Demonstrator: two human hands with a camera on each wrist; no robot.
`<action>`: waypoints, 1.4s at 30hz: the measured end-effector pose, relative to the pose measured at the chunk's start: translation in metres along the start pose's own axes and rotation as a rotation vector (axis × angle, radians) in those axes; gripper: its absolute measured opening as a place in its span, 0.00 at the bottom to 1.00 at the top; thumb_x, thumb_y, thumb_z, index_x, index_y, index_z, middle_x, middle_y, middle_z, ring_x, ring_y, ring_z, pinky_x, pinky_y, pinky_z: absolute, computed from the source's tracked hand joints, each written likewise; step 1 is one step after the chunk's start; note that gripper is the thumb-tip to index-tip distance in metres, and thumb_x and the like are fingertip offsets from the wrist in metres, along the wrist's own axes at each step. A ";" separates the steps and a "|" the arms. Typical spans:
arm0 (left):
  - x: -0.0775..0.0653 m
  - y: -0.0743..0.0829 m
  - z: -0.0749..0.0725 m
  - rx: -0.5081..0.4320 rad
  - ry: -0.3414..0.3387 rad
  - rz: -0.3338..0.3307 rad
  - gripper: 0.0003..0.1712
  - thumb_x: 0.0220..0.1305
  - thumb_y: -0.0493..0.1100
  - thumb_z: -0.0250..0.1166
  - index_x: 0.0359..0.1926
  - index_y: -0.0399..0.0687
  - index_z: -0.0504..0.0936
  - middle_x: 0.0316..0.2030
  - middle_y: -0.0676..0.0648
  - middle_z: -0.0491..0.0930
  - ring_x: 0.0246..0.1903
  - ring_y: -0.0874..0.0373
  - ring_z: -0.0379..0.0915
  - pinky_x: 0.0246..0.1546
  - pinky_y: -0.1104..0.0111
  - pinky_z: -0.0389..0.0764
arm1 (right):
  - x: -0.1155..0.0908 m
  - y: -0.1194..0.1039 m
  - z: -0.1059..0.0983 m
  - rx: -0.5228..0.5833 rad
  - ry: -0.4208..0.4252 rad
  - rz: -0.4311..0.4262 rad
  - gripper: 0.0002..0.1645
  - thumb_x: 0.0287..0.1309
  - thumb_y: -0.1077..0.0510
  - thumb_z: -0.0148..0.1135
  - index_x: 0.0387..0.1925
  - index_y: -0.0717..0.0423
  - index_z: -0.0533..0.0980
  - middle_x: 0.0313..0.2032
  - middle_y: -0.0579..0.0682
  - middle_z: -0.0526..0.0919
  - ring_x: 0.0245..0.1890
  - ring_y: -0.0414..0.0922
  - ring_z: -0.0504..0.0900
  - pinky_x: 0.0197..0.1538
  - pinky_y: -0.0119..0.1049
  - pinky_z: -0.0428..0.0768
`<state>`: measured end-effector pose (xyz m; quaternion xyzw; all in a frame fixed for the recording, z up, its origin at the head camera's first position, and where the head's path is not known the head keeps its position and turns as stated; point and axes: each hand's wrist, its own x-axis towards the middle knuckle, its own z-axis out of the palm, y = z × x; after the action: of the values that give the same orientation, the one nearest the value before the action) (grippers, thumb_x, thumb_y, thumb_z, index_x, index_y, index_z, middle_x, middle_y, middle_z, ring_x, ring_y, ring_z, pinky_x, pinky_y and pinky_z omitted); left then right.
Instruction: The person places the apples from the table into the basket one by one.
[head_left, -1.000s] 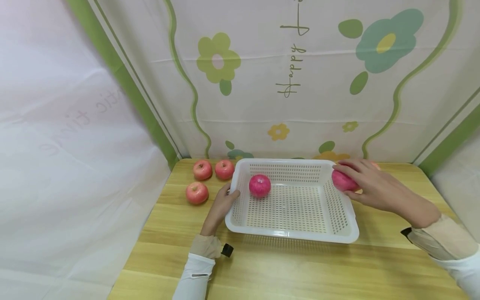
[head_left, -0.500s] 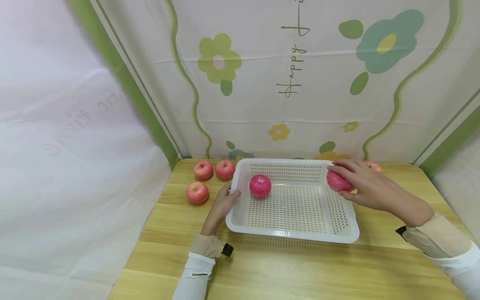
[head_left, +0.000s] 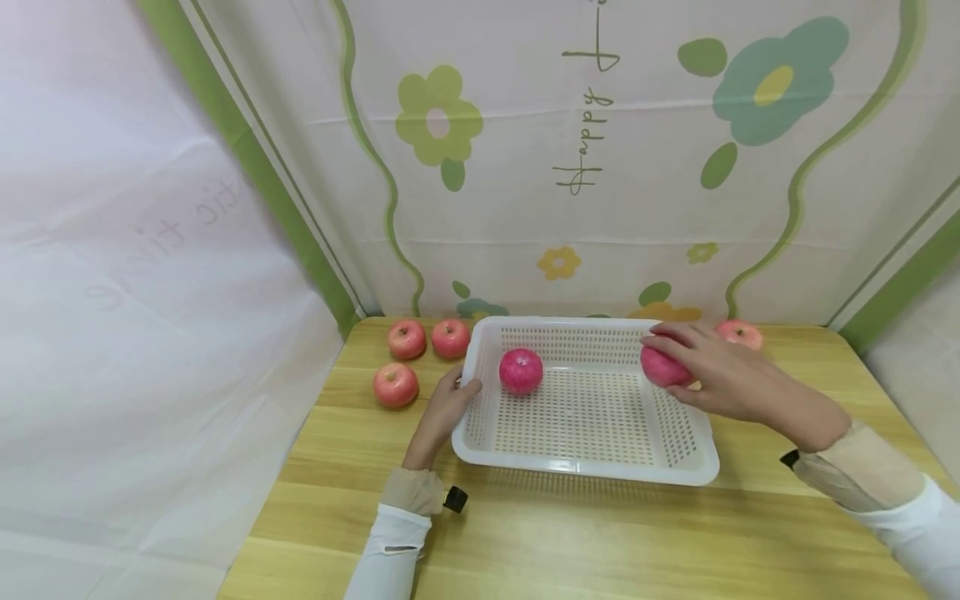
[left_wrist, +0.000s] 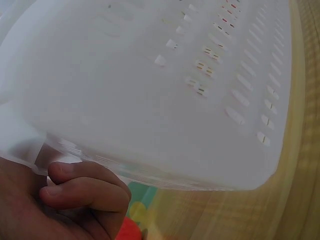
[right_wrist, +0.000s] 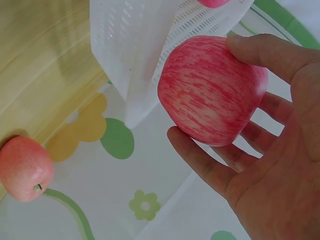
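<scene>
A white perforated plastic basket (head_left: 585,417) stands on the wooden table. My left hand (head_left: 447,407) grips its left rim, thumb on top; the left wrist view shows that hand's fingers curled under the rim beside the basket wall (left_wrist: 150,105). In my right hand (head_left: 723,375) is a red apple (head_left: 663,367), held over the basket's right back corner. The right wrist view shows this apple (right_wrist: 210,90) between thumb and spread, bent fingers. Another red apple (head_left: 521,371) lies inside the basket, toward its left back.
Left of the basket sit three apples: one front (head_left: 395,385), one back left (head_left: 407,340) and one beside the rim (head_left: 450,338). A further apple (head_left: 739,335) lies behind my right hand. A patterned curtain (head_left: 495,208) hangs along the table's back edge.
My right hand has carried its apple leftward, from the basket's right rim to just inside it, uncovering the apple behind. My left hand and the basket have stayed put.
</scene>
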<state>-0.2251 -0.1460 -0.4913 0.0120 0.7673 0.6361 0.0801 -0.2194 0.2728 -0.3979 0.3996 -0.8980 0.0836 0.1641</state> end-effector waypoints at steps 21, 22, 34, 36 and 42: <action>-0.011 0.024 -0.001 0.013 -0.028 -0.023 0.25 0.71 0.39 0.50 0.66 0.34 0.64 0.47 0.31 0.78 0.44 0.34 0.76 0.39 0.44 0.80 | 0.015 -0.011 0.006 0.055 -0.007 -0.093 0.42 0.43 0.55 0.72 0.63 0.56 0.70 0.60 0.60 0.70 0.58 0.57 0.67 0.43 0.51 0.80; -0.013 0.026 -0.001 0.014 -0.031 -0.023 0.25 0.71 0.39 0.50 0.65 0.34 0.64 0.46 0.31 0.78 0.44 0.34 0.76 0.39 0.44 0.80 | 0.015 -0.011 0.007 0.057 -0.008 -0.094 0.42 0.43 0.55 0.72 0.63 0.56 0.70 0.60 0.60 0.71 0.58 0.57 0.67 0.43 0.51 0.80; 0.002 -0.002 -0.001 0.003 -0.001 -0.023 0.25 0.70 0.45 0.53 0.64 0.39 0.67 0.51 0.27 0.75 0.44 0.35 0.77 0.36 0.47 0.82 | 0.019 -0.016 0.010 0.065 -0.027 -0.129 0.42 0.42 0.54 0.74 0.62 0.57 0.71 0.60 0.58 0.71 0.57 0.57 0.68 0.45 0.50 0.80; 0.002 -0.002 -0.001 0.004 0.008 -0.020 0.24 0.70 0.46 0.53 0.62 0.40 0.68 0.50 0.27 0.75 0.43 0.35 0.78 0.35 0.49 0.82 | 0.019 -0.017 0.011 0.068 -0.033 -0.134 0.42 0.42 0.54 0.74 0.62 0.57 0.71 0.60 0.58 0.71 0.57 0.57 0.68 0.44 0.49 0.80; 0.000 -0.001 0.000 0.021 0.022 -0.006 0.23 0.69 0.46 0.53 0.60 0.40 0.69 0.49 0.28 0.77 0.42 0.36 0.78 0.31 0.53 0.83 | 0.021 -0.019 0.015 0.074 -0.048 -0.146 0.42 0.43 0.54 0.74 0.63 0.57 0.70 0.60 0.58 0.71 0.57 0.56 0.69 0.44 0.49 0.80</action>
<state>-0.2255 -0.1458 -0.4925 0.0036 0.7747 0.6280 0.0736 -0.2213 0.2415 -0.4037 0.4715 -0.8665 0.0949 0.1334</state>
